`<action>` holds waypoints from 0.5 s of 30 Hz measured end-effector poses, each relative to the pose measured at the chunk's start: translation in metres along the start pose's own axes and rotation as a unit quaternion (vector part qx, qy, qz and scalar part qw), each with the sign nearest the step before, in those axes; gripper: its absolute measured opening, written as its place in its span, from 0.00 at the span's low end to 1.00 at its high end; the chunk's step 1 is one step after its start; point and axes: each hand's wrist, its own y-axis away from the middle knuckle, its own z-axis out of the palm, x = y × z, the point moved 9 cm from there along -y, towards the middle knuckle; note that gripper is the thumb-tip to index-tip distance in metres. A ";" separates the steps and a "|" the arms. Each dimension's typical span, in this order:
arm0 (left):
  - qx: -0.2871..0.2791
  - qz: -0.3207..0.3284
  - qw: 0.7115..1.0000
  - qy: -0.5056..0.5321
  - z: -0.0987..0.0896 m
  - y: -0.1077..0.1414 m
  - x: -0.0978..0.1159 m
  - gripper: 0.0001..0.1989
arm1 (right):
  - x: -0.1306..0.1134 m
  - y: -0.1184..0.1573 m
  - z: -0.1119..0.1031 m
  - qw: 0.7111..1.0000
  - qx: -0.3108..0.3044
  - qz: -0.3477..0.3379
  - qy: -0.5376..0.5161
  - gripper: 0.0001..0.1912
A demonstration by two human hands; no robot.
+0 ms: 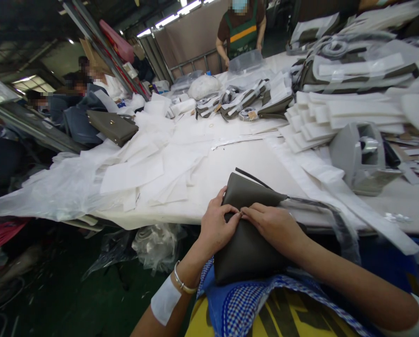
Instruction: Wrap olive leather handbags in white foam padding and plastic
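Observation:
A dark olive leather handbag [254, 250] leans tilted between my lap and the table's front edge, its strap wrapped in clear film on the right. My left hand [219, 222] grips the bag's left side, fingers curled at its edge and thumb pressed toward the middle of the front. From the right, my right hand [274, 227] lies across the bag, its fingertips pinched close to my left thumb. Both sets of fingertips nearly meet on the front panel. Whatever small part lies under them is hidden.
White foam sheets [135, 175] spread over the table's left. A grey tape dispenser [362, 157] stands at right, beside stacked white sheets [349, 112]. Wrapped bags [360, 70] pile up behind; another olive bag [113, 125] lies far left. A co-worker [242, 30] stands across the table.

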 end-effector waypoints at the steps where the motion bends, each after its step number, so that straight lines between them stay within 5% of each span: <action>1: 0.000 0.001 1.000 -0.003 0.000 0.000 0.000 0.04 | -0.001 -0.001 0.003 1.000 -0.001 -0.011 -0.009 0.12; 15: 0.018 0.019 0.999 -0.031 0.002 0.006 0.000 0.05 | -0.008 0.001 0.015 0.997 0.041 -0.064 -0.019 0.11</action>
